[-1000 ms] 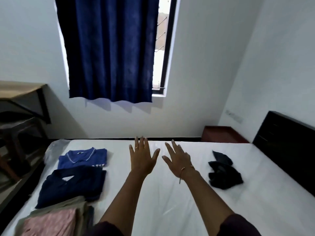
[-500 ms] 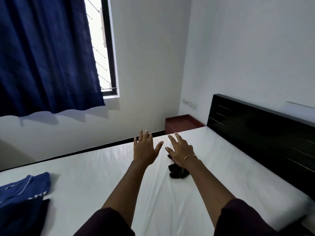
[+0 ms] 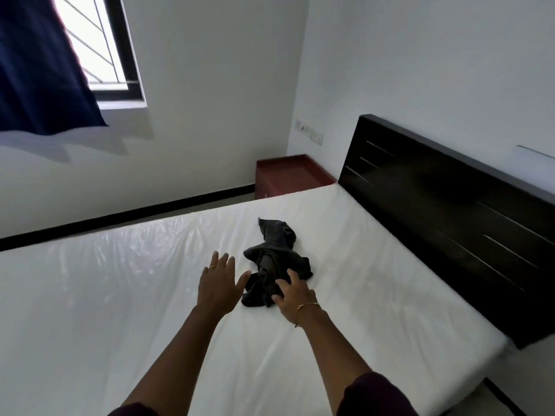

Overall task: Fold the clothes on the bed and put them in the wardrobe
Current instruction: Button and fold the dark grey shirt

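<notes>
A crumpled black garment point(image 3: 277, 256) lies in the middle of the white bed point(image 3: 120, 295), toward the headboard side. My right hand point(image 3: 295, 295) reaches over its near end with fingers spread, the fingertips at the fabric; whether it grips is unclear. My left hand point(image 3: 220, 285) hovers open just left of the garment, thumb close to the cloth, holding nothing. Both arms stretch forward from the bottom of the view.
A dark wooden headboard point(image 3: 450, 211) runs along the right. A reddish-brown bedside cabinet point(image 3: 288, 175) stands in the far corner. A window with a blue curtain point(image 3: 39, 70) is at the upper left. The wardrobe is out of view.
The view swung right, so the folded clothes on the left left the frame. Both hands moved forward and down to the black garment; the right hand now reaches its near end.
</notes>
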